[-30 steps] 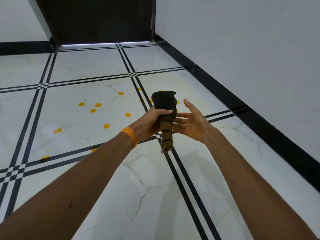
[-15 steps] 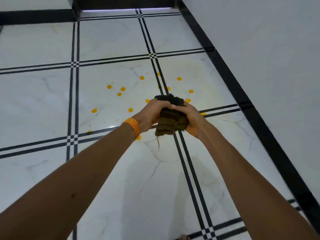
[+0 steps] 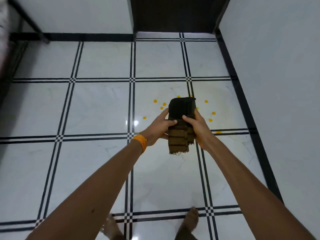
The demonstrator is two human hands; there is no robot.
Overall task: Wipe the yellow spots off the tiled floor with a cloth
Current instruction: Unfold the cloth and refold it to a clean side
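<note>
The person is standing on the tiled floor (image 3: 97,108) with both arms stretched forward, holding a folded cloth (image 3: 181,124) in the air in front of the body. The left hand (image 3: 158,129) is gripping the cloth's left edge, its thumb lying across the front face and the fingers curling behind. The right hand (image 3: 197,127) is gripping the right edge in the same way, thumb pressing on the front, fingers wrapping around the back. The cloth is folded into a narrow oblong whose long axis is running away from the person: the dark end is pointing toward the far wall and the doorway (image 3: 173,14), while the tan, dark-striped end with its frayed edge is pointing back toward the feet (image 3: 190,220). It is hanging above the floor, not touching it. An orange wristband (image 3: 140,142) is sitting on the left wrist. Beyond and below the cloth, yellow spots (image 3: 155,101) are lying scattered across a white tile, on both sides of a black double line, with one more spot (image 3: 218,132) sitting on the nearer cross line by the right wall (image 3: 277,84).
</note>
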